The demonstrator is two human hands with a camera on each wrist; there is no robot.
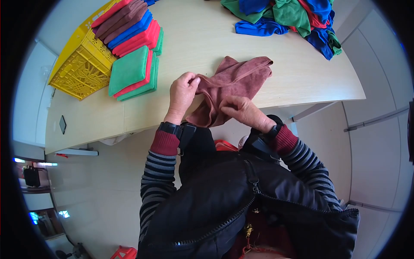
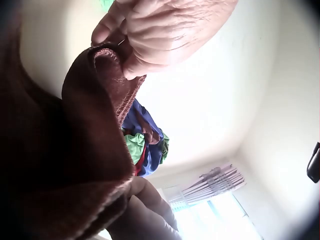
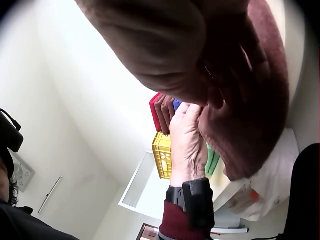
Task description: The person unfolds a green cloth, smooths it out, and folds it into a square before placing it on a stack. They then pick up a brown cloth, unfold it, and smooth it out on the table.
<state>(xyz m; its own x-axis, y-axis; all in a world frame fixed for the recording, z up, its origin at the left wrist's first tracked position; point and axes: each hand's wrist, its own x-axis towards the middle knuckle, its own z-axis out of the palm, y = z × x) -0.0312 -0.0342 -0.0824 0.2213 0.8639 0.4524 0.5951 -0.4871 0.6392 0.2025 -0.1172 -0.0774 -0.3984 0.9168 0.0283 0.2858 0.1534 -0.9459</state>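
A brown cloth (image 1: 235, 80) lies crumpled on the near part of the table, its front portion hanging past the edge. My left hand (image 1: 184, 93) pinches the cloth's left edge between thumb and fingers; the left wrist view shows the stitched border curling over beneath the fingertips. On the cloth's near side, my right hand (image 1: 246, 111) has thumb and bent fingers together on the fabric. Seen from the left wrist, the right hand (image 2: 145, 210) grips the lower stitched edge. Folds of cloth partly hide its fingers.
Folded green and red cloths (image 1: 129, 71) are stacked at left, beside a yellow plastic basket (image 1: 82, 71) and a row of folded brown, blue and red cloths (image 1: 129, 26). A loose heap of blue, green and red cloths (image 1: 289, 17) lies at the table's far right.
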